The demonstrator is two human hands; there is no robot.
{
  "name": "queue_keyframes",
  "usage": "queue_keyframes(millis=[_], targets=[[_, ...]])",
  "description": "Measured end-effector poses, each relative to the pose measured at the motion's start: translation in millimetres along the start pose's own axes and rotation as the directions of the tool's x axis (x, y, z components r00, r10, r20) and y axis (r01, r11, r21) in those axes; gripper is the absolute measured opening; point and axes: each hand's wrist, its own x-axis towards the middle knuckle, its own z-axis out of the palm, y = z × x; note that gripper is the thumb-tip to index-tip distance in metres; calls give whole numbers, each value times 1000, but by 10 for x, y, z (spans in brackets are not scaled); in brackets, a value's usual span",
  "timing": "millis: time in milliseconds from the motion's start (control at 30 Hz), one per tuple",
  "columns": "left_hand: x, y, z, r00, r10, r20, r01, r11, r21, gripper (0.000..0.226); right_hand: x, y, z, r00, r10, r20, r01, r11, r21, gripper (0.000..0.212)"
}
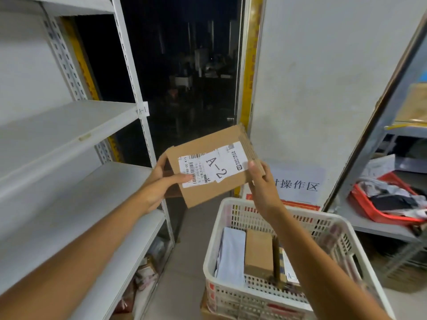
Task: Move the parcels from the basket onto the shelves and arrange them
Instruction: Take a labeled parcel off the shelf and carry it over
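Note:
I hold a flat brown cardboard parcel [203, 192] in the air between the shelves and the basket; its white label reads "A-2". My left hand [159, 183] grips its left edge, thumb laid across the label. My right hand [263, 183] grips its right edge. Below, a white perforated plastic basket [235, 294] holds several more parcels, among them a small brown box [258, 252] and a white mailer [232, 255]. White metal shelves [69, 144] stand to the left, the upper board tagged "A-1" [143, 109].
A dark doorway opens behind the parcel. A white wall panel with a printed sign [298, 183] stands to the right. Further right, a grey rack carries a red basket [388, 199] of soft packets. Packets lie under the lowest left shelf [143, 276].

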Motion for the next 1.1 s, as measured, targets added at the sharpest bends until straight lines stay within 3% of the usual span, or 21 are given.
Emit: queue_keyframes(millis=[100, 167, 233, 367, 433, 500, 633, 733, 867, 967, 1100], targets=[[263, -128, 242, 1000, 7, 7, -7, 999, -52, 84, 142, 97, -120, 966, 237, -107, -221, 965, 140, 70], [436, -239, 459, 1000, 7, 5, -7, 995, -96, 85, 168, 160, -182, 942, 337, 0, -331, 926, 179, 70], [601, -351, 695, 1000, 4, 27, -1, 993, -115, 83, 178, 228, -201, 951, 303, 67, -310, 933, 181, 74], [872, -574, 980, 990, -21, 141, 16, 999, 31, 70, 261, 246, -394, 965, 221, -140, -184, 954, 235, 70], [1007, -606, 1014, 970, -19, 243, -31, 979, 199, 61, 256, 261, -595, 952, 215, -220, -175, 967, 186, 63], [1134, -624, 1089, 946, -5, 325, -86, 961, 264, 66, 234, 322, -793, 936, 237, -260, -206, 968, 142, 61], [1414, -725, 1422, 901, 56, 429, -144, 974, 177, 82, 179, 381, -1069, 895, 246, -373, -215, 969, 124, 46], [1516, -845, 1737, 876, 26, 481, -184, 941, 285, 74, 66, 429, -1301, 860, 204, -468, -192, 979, 75, 40], [1493, -1103, 2170, 834, -25, 551, -118, 968, 223, 63, -166, 528, -1579, 816, 142, -560, -168, 986, 6, 36], [1439, -1324, 2450, 827, -40, 560, -96, 973, 210, 59, -280, 655, -1778, 736, 99, -669, -144, 990, -11, 42], [1376, -1689, 2719, 821, -108, 561, -33, 971, 235, 75, -312, 885, -2052, 660, 38, -751, -272, 943, -191, 46]])
